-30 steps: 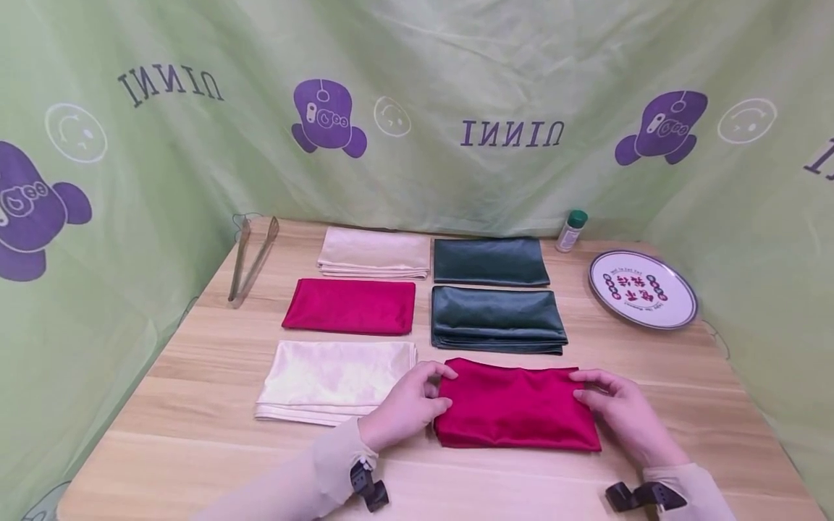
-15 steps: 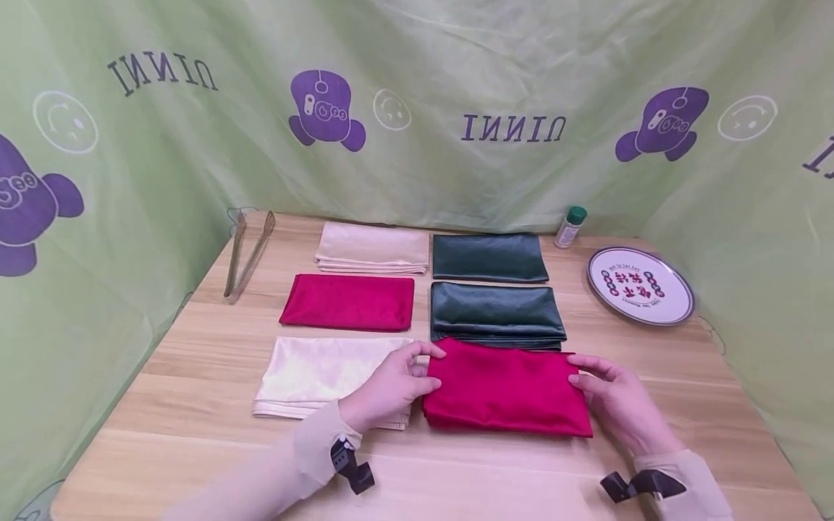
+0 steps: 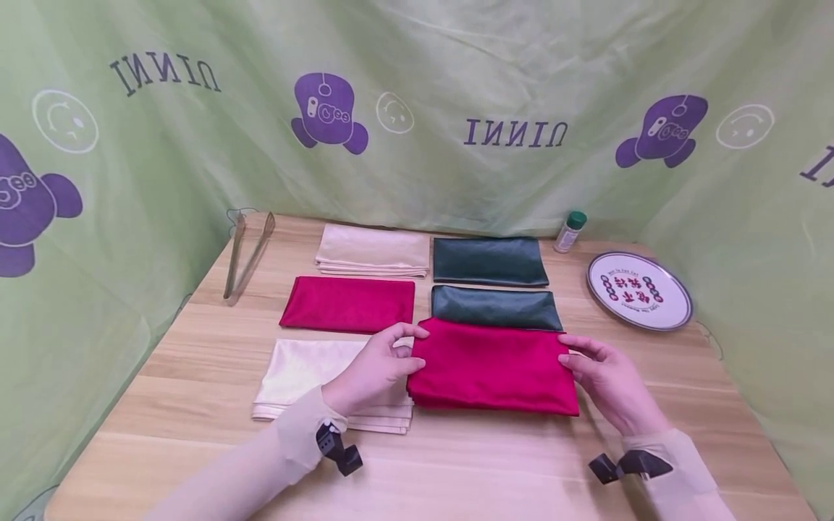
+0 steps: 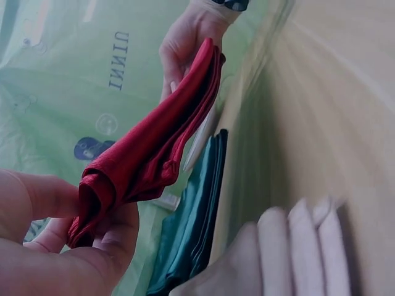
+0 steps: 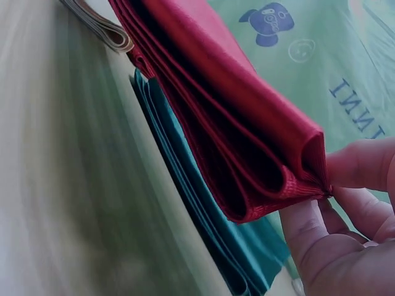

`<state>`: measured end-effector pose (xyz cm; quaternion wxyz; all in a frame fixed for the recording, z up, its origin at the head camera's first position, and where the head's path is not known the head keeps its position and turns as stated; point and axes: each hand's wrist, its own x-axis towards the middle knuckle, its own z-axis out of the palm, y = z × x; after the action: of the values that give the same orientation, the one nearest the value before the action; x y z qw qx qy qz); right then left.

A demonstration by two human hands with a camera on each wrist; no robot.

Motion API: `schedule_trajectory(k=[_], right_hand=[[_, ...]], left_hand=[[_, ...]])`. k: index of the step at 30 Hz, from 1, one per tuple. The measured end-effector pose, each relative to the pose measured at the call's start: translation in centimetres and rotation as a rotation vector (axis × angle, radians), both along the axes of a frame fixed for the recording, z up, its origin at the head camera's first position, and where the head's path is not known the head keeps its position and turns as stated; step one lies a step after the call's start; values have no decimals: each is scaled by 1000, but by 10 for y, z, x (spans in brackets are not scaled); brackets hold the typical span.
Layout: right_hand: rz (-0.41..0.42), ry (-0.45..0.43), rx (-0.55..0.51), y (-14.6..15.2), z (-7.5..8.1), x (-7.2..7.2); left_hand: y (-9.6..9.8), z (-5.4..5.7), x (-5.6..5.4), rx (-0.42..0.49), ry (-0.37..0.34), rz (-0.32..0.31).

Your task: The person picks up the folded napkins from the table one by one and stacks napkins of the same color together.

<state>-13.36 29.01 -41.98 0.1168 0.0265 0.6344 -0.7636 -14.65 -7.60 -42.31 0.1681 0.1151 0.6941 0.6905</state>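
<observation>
Red cloth (image 3: 491, 369): shifted forward, pinched in left grip (image 3: 373, 365) and right grip (image 3: 609, 376); two red, two green (image 3: 490, 260), two pale cloths (image 3: 373, 247).

- Red folded cloths (image 3: 491, 365) (image 3: 348, 302): two.
- Dark green folded cloths (image 3: 490, 260) (image 3: 491, 307): two.
- Pale folded cloths (image 3: 373, 247) (image 3: 309, 369): two.
- Plate (image 3: 672, 304): one.
- Tongs (image 3: 234, 257): one pair.
- Green-capped bottle (image 3: 570, 232): one.
- Hands (image 3: 373, 367) (image 3: 606, 378): two.
- Black wrist devices (image 3: 331, 443) (image 3: 641, 463): two.
- Desk (image 3: 469, 470): one.

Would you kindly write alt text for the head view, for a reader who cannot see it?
A person's left grip and right grip hold a folded red cloth by its ends above a table. Behind it lie two green cloths; to the left, two pale cloths and a second red cloth. A plate sits at right.
</observation>
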Motion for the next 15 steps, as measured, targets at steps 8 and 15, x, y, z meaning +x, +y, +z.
schedule_trajectory(k=[8, 15], right_hand=[[-23, 30, 46, -19, 6, -21], [-27, 50, 45, -47, 6, -34]], left_hand=[[-19, 7, -12, -41, 36, 40], [-44, 6, -18, -84, 32, 94]])
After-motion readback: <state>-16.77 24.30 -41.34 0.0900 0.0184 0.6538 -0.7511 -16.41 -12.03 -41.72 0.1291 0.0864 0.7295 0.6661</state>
